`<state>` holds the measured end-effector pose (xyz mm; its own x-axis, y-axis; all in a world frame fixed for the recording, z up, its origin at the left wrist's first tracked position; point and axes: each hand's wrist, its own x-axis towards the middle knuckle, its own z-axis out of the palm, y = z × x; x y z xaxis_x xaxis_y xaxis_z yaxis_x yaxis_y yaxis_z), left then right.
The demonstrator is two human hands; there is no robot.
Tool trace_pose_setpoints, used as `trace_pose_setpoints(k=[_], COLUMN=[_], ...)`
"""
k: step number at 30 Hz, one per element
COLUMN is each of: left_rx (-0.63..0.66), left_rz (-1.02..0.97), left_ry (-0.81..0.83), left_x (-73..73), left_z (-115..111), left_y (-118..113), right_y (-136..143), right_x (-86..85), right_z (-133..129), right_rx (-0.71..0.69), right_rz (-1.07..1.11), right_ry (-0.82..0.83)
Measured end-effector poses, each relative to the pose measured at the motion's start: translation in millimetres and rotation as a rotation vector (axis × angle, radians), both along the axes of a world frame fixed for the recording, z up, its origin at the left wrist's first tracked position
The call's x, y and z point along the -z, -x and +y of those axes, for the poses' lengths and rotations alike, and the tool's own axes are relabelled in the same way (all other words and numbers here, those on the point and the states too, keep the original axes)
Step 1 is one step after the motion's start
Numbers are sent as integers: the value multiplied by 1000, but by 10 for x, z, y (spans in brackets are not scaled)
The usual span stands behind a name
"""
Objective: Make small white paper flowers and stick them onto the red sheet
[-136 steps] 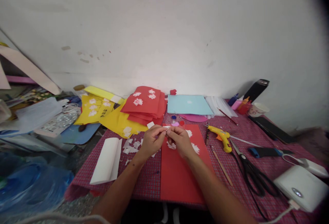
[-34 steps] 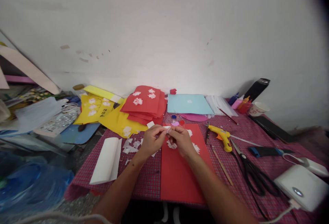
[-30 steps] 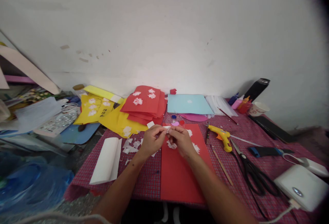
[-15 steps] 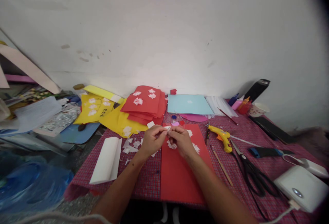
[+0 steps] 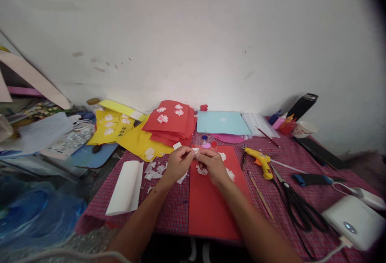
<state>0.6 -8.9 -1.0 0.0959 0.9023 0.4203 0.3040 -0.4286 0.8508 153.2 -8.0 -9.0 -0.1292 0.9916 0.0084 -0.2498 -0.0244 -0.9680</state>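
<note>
the desk (image 5: 169, 214), covered in a red-checked cloth, fills the lower part of the view and is crowded with craft material. a large red rectangular card sheet (image 5: 211, 206) lies flat at its near edge, with white paper flower cut-outs (image 5: 230, 174) resting on its far half. to the left a folded white paper sheet (image 5: 125, 188) lies on the cloth, and behind it a fanned stack of red cards with white flowers (image 5: 170, 122) is set beside a light blue card sheet (image 5: 221, 122). on the right are seen black-handled scissors (image 5: 297, 206), with a yellow hot glue gun (image 5: 261, 161) beside them and a thin wooden stick (image 5: 261, 195) nearer the red sheet.

the left hand (image 5: 177, 163) and right hand (image 5: 212, 165) are held together just above the far end of the red sheet, fingertips meeting. a small white paper scrap (image 5: 195, 151) is pinched between them (its shape cannot be made out, being mostly hidden by the fingers). both hands are closed on it in a fine pinch.

scattered white paper offcuts (image 5: 155, 170) lie just under the left wrist.

the scrap is judged thin and easily torn if the two pinches are pulled apart unevenly. it could also be dropped among the offcuts and be confused with them. the loose flowers under the right hand could be brushed out of place by the wrist.
</note>
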Motion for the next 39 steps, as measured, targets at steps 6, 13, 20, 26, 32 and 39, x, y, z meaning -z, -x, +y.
trace_pose_setpoints(k=[6,13,20,26,32,39], left_rx=[14,27,12,-4,-23,54], left_rz=[-19,-49,-73,-74,-102,-146], left_ry=[46,84,66,65,63,55], left_x=[-7,8,19,5,46,71], left_z=[-4,3,3,-7,16,20], left_y=[2,-2,-7,-6,-19,-26], right_y=[-7,3,7,16,19,16], right_x=[18,32,21,4,15,-2], right_z=[2,10,-6,-8,-6,-9], right_rx=[7,14,18,11,7,18], right_rz=[11,3,-12,1,17,-24], right_ry=[49,42,20,36,46,18])
